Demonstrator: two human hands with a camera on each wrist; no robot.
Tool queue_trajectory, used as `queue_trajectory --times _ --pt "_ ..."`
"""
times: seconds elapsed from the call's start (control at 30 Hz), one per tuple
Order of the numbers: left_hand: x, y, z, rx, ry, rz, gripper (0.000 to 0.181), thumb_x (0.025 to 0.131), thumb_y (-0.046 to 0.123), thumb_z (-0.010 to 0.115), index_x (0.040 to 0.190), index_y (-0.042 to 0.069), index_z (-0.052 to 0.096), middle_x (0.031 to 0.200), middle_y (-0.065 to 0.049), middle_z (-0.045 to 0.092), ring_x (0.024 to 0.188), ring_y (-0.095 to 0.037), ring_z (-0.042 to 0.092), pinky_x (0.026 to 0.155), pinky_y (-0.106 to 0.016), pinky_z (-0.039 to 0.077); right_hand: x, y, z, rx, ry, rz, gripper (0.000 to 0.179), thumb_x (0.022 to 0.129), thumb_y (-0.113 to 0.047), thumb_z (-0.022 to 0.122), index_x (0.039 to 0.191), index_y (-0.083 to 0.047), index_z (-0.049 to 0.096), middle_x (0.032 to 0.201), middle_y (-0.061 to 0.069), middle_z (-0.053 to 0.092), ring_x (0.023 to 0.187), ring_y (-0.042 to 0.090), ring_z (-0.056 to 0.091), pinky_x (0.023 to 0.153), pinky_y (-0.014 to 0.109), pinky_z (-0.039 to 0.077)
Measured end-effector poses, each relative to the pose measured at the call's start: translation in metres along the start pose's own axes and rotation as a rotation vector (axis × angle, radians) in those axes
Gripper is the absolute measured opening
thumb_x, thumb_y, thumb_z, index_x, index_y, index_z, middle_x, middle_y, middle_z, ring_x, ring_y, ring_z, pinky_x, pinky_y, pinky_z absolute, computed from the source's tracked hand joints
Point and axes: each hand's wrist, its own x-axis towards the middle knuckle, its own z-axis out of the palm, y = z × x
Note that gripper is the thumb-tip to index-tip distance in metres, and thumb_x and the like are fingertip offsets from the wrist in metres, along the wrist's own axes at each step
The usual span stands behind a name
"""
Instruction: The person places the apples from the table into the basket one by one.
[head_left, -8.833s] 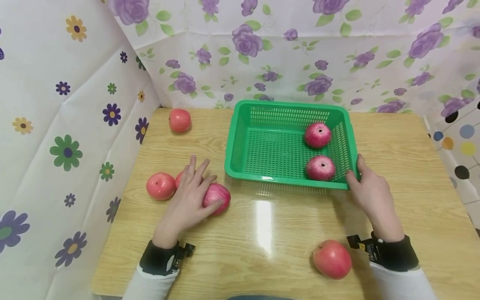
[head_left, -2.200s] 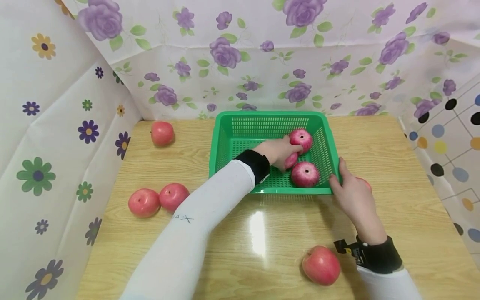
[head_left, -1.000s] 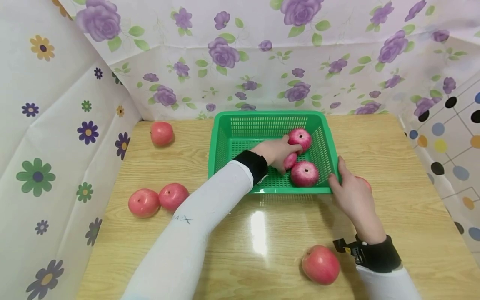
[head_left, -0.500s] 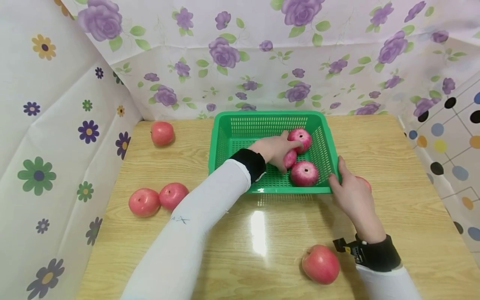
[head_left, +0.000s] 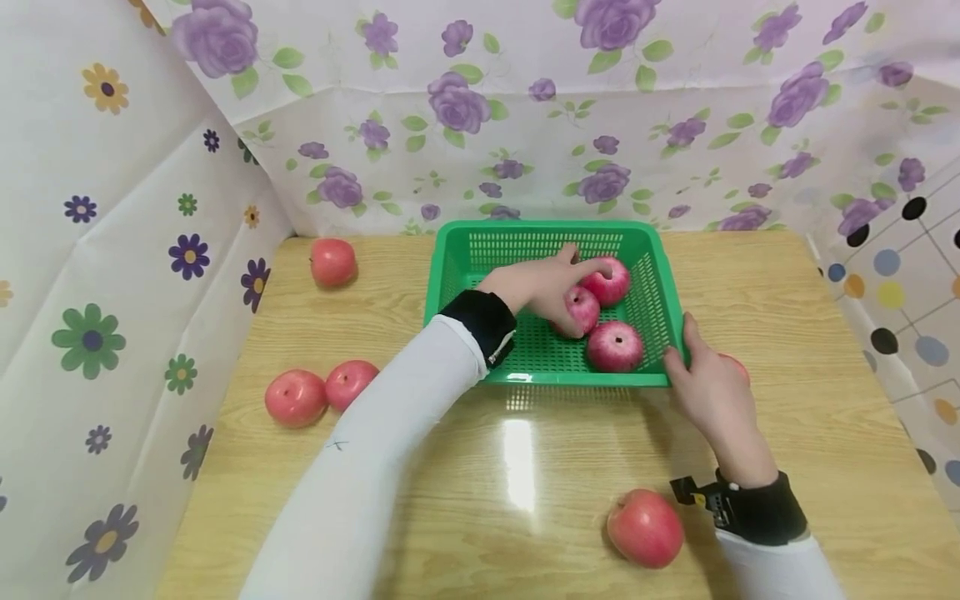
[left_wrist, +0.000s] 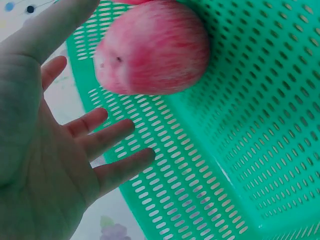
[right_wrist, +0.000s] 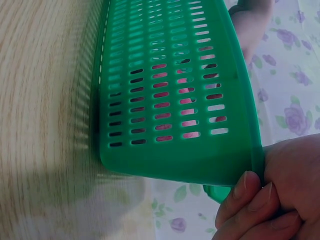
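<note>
Inside the green basket (head_left: 480,377), three streaked pink-red apples sit near its right end: a middle apple (head_left: 582,310), a rear apple (head_left: 609,282) and a front apple (head_left: 615,347). My left hand (head_left: 542,287) hovers over the basket beside the middle apple, thumb and fingers spread. In the left wrist view, its straight fingers (left_wrist: 117,172) stand apart from the streaked apple (left_wrist: 155,50). My right hand (head_left: 712,392) grips the basket's front right corner; the right wrist view shows its fingers (right_wrist: 250,200) curled at the rim.
On the table's left lie two plain red apples, an outer apple (head_left: 296,398) and an inner apple (head_left: 350,383). Another apple (head_left: 333,262) stands at the back left, and a larger apple (head_left: 645,528) lies in front. One apple (head_left: 738,367) is partly hidden behind my right hand.
Since 8.8 s ago, a streaked apple has gone from the table into the basket with my left hand. Within the last half second that hand has let go and drawn slightly left. The right hand stays.
</note>
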Motion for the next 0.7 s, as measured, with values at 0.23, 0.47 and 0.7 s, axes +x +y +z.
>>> queue_trajectory --times 0.23,0.47,0.7 --pt "-0.016 -0.006 -0.012 -0.03 0.096 0.124 0.086 0.088 0.053 0.067 0.155 0.031 0.018 0.146 -0.01 0.023 0.122 -0.019 0.042 0.1 -0.033 0.043 0.0 0.0 0.001 0.004 -0.009 0.006 0.068 0.105 -0.045 0.03 0.158 -0.008 0.01 0.137 0.036 0.046 0.089 0.038 0.057 0.06 0.045 0.046" --pt "-0.046 -0.012 -0.021 -0.021 0.271 0.068 0.088 0.09 0.064 0.057 0.157 0.029 0.012 0.155 -0.007 0.019 0.134 -0.017 0.034 0.106 -0.036 0.041 -0.001 0.0 0.001 0.006 -0.003 0.009 0.067 0.105 -0.045 0.031 0.158 -0.009 0.01 0.134 0.037 0.048 0.087 0.038 0.056 0.057 0.042 0.045" --pt "-0.091 -0.025 -0.021 -0.063 0.56 -0.038 0.081 0.095 0.057 0.056 0.157 0.021 0.019 0.156 -0.008 0.026 0.136 -0.018 0.033 0.11 -0.041 0.037 0.0 -0.001 0.001 0.009 -0.008 0.009 0.068 0.105 -0.044 0.031 0.158 -0.009 0.009 0.133 0.037 0.049 0.084 0.037 0.055 0.055 0.04 0.044"
